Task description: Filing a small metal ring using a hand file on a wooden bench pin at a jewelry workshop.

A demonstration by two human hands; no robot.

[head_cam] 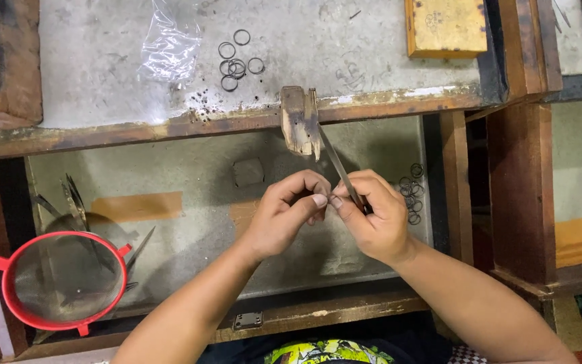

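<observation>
From my feed, both hands meet mid-frame over the open drawer: right hand is pinched shut on a thin metal file that angles up toward 11 o'clock to the wooden bench peg. Left hand has its fingers curled closed, thumb tip touching the right's; can't tell what's between them. Loose wire rings sit at 12 on the benchtop, and a red strainer at 8.

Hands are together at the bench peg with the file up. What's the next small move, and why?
Probably brace the left hand against the wooden peg before stroking. The right hand holds the file with its tip at the peg, but both hands sit below it, over the open drawer. Whatever the left fingertips pinch is too small to see.
</observation>
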